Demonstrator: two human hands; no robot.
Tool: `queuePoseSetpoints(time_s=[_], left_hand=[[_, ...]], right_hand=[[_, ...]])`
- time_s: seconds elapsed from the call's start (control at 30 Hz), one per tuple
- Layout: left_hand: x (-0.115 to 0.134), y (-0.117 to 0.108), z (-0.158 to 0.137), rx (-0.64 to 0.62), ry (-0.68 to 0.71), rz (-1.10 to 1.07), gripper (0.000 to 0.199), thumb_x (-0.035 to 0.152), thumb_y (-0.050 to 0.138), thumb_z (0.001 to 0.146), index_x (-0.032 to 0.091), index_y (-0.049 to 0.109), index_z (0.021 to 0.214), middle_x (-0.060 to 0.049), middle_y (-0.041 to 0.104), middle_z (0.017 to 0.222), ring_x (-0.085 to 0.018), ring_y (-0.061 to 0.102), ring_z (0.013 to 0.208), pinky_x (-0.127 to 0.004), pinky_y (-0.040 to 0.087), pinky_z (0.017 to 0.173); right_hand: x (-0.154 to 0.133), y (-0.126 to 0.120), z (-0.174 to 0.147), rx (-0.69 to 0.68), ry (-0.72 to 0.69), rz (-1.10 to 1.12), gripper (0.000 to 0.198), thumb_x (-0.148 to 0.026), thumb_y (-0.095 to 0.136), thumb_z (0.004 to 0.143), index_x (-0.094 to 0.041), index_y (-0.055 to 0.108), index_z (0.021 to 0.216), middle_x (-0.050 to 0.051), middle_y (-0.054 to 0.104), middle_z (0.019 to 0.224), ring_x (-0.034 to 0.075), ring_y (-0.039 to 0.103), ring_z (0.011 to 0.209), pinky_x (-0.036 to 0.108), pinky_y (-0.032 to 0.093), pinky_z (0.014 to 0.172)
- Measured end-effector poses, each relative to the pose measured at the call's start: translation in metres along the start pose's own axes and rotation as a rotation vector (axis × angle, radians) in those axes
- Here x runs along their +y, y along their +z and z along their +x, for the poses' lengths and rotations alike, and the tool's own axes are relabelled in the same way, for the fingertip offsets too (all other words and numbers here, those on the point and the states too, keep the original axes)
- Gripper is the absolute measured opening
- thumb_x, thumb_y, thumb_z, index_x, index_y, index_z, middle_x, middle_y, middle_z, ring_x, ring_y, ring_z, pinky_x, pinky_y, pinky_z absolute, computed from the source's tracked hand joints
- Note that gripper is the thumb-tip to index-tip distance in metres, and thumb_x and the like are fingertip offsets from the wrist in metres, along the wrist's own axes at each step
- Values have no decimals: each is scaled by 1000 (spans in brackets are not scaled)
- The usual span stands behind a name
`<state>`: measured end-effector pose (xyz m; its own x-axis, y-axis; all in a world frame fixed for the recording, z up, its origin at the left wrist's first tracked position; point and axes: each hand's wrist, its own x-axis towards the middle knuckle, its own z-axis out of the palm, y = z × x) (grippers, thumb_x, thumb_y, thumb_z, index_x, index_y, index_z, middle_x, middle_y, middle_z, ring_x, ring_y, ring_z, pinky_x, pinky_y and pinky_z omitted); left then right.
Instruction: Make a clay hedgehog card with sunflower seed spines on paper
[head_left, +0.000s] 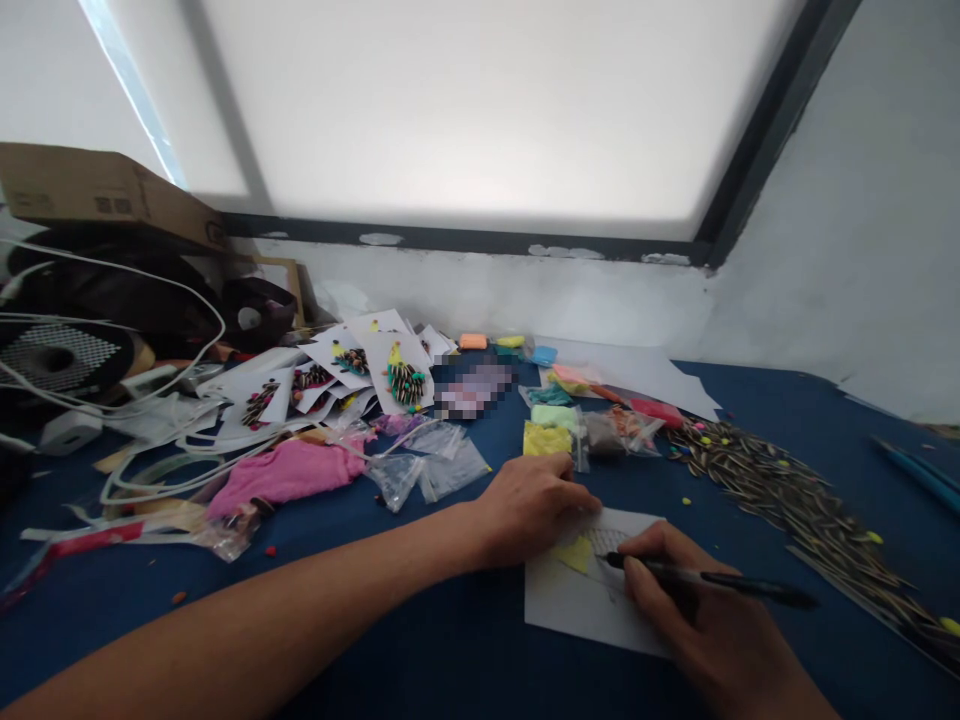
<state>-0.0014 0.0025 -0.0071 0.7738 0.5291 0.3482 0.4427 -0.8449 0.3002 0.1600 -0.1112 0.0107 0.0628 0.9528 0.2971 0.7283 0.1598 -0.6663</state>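
Note:
A white paper card [562, 610] lies on the blue table in front of me. It carries a pencil-thin hatched drawing and a flat patch of yellow clay [575, 553]. My left hand [532, 508] rests on the card's upper left edge with bent fingers, holding it down; its fingertips are partly hidden. Closed around a black pen [720, 580], my right hand [694, 610] has the tip at the drawing, just right of the yellow clay. Beyond my left hand are small bags of yellow clay [546, 438] and pale green clay [555, 415].
Sunflower seeds [787, 500] spread along the right side. Finished seed-and-clay cards [405, 375] pile up at the back left, near a pink cloth [289, 475], clear bags [450, 462] and white cables [150, 485]. A cardboard box [97, 190] stands far left.

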Motion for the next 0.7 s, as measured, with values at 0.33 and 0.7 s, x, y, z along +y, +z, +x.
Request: queuePoseSetpoints(time_s=[0.33, 0.7], left_hand=[[0, 1, 0, 2, -6, -10, 25, 27, 49, 93, 31, 70, 106, -3, 58, 89, -14, 56, 76, -24, 39, 66], [1, 0, 1, -1, -4, -15, 25, 28, 49, 93, 30, 70, 107, -3, 58, 91, -14, 56, 76, -24, 40, 66]], right_hand=[[3, -2, 2, -29, -22, -43, 21, -38, 47, 83, -25, 58, 70, -5, 57, 52, 13, 53, 44, 23, 40, 42], [0, -3, -1, 64, 39, -19, 19, -37, 49, 82, -26, 58, 69, -5, 57, 52, 12, 53, 42, 23, 40, 40]])
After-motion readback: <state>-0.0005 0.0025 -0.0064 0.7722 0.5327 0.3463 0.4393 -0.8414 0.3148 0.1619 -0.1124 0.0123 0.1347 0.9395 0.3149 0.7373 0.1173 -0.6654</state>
